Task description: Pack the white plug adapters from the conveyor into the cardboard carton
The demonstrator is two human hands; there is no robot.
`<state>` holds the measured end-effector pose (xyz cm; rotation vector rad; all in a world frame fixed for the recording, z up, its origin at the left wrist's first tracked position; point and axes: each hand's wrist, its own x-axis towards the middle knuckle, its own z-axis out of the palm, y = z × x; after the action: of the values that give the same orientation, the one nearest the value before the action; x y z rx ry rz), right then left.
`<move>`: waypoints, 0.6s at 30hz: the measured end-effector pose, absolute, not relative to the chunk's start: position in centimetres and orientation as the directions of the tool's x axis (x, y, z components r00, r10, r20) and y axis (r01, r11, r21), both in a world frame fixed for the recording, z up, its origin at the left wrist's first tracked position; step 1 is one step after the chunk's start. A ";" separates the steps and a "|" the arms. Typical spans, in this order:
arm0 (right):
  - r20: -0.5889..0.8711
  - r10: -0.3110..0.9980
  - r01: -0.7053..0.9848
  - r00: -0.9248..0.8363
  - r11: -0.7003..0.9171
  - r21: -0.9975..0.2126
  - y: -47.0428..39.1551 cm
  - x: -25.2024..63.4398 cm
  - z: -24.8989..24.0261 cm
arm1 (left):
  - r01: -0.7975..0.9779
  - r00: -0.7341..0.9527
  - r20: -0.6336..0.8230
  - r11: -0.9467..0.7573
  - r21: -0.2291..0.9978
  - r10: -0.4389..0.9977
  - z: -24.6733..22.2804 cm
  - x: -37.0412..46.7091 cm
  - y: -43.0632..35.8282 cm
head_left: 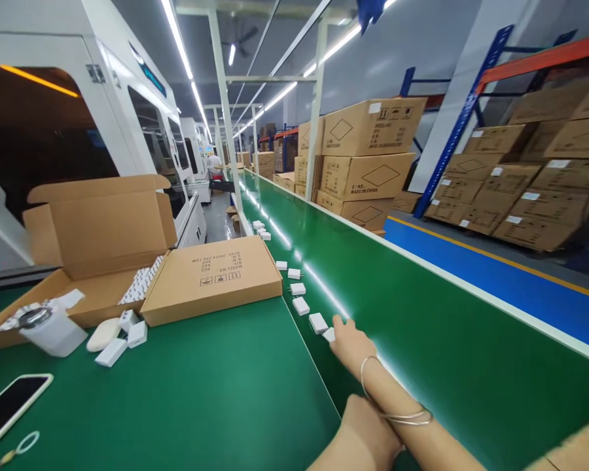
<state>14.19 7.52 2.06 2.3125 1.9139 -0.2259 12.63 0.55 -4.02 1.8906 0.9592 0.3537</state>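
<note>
My right hand (352, 341), with thin bangles on its wrist, reaches over the green conveyor belt (402, 281). Its fingers are closed at a white charger plug (329, 335), partly covered by the hand. Just beyond lies another white charger (318, 323), in a loose line of several on the belt's left side, some with metal prongs showing. My left hand (366, 428) is low in the view, close to the right forearm. Its fingers are hidden, so whatever it may hold cannot be made out.
Left of the belt, a green table (216, 379) bears a closed carton (216, 281), an open carton (112, 229) with white pieces, loose chargers (112, 352), a white container (56, 330) and a phone (12, 409). Stacked boxes (368, 176) stand beyond the belt's right edge.
</note>
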 end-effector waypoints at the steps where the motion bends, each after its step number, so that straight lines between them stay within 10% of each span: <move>1: -0.186 0.966 0.983 0.182 -0.182 0.017 7.9 14.3 2.3 | 0.524 0.649 -0.150 -0.295 0.799 0.746 -3.9 12.2 0.4; 7: -0.244 0.962 0.992 0.119 -0.107 0.064 8.8 15.1 2.2 | 0.628 0.745 -0.122 -0.628 0.460 0.656 -2.2 10.8 0.2; 18: -0.294 0.952 0.995 0.082 -0.061 0.080 6.5 18.6 0.0 | 0.649 0.721 -0.061 -0.643 0.406 0.690 -1.6 9.1 -0.8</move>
<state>18.56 6.50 0.05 2.1017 1.9531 -0.2373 9.12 -0.82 -1.58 2.5239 1.0319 0.1386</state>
